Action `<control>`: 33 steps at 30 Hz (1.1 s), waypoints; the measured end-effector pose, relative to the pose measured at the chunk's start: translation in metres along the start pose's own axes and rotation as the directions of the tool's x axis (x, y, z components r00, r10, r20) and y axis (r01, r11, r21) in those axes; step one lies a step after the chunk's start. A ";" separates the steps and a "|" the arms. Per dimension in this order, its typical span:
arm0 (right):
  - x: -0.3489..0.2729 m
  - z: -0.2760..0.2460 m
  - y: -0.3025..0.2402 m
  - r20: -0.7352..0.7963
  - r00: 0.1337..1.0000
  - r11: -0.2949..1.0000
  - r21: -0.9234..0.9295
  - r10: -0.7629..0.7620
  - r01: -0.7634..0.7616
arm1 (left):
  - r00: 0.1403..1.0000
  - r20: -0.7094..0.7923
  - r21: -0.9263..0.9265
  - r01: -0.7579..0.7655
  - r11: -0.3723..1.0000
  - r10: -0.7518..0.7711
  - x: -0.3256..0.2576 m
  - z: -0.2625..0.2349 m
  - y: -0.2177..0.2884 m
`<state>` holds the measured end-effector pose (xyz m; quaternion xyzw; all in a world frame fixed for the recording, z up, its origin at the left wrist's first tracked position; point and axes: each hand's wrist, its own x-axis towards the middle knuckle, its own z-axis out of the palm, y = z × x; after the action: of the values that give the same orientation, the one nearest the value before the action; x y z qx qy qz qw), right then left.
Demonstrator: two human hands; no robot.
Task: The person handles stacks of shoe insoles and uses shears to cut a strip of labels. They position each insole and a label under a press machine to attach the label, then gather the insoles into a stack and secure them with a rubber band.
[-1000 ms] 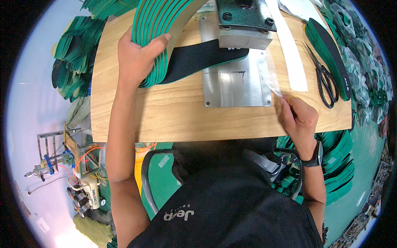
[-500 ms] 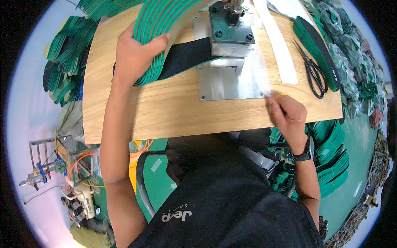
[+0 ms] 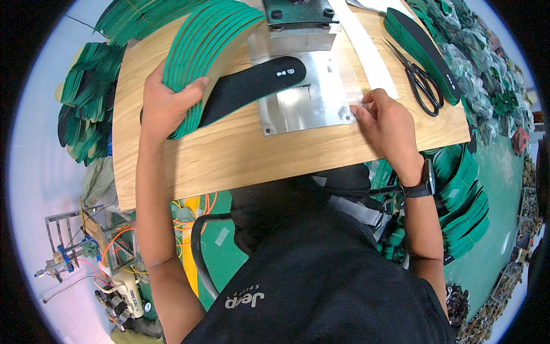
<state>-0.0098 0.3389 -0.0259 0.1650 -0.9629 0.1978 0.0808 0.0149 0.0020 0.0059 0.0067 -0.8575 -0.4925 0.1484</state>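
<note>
My left hand (image 3: pixel 172 100) is wrapped round a fanned stack of green insoles (image 3: pixel 209 43), thumb across the near side. Under the stack lies a black insole (image 3: pixel 252 86) with a small white mark; its rounded end rests over the metal plate (image 3: pixel 303 112). The block of a press (image 3: pixel 301 37) hangs above the plate's far part, apart from that end. At the plate's right edge my right hand (image 3: pixel 389 123) is closed, thumb and fingertips beside a clear sheet (image 3: pixel 356 92). Whatever it pinches is too small to make out.
Right of the press lie a long white strip (image 3: pixel 366 49), black-handled scissors (image 3: pixel 423 86) and another insole stack (image 3: pixel 421 54). More insoles are piled left of the wooden table (image 3: pixel 229 166) and below its right edge. Bagged goods (image 3: pixel 478 69) line the right side.
The press block has risen off the black insole, and the insole's marked end now shows. My right hand has come against the plate's edge. My left hand still grips the stack.
</note>
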 end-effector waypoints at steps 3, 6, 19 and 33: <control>0.008 0.002 0.002 0.028 0.997 0.992 0.098 0.073 -0.076 | 1.000 -0.006 -0.010 -0.022 1.000 0.022 0.002 0.000 -0.002; 0.013 0.013 0.016 0.017 0.992 0.926 0.357 0.127 -0.125 | 1.000 -0.007 -0.047 -0.020 0.999 0.020 0.004 0.000 -0.003; 0.029 0.040 -0.055 0.028 1.000 0.903 0.430 0.003 -0.014 | 0.997 0.029 -0.071 -0.066 0.995 0.069 0.004 -0.003 -0.007; 0.036 0.024 -0.051 0.019 0.860 0.857 0.096 -0.510 0.506 | 1.000 0.023 -0.006 -0.020 1.000 0.020 0.004 -0.003 -0.006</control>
<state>-0.0277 0.2744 -0.0222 0.4208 -0.8771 0.2077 0.1018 0.0113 -0.0040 0.0029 -0.0078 -0.8579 -0.4933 0.1436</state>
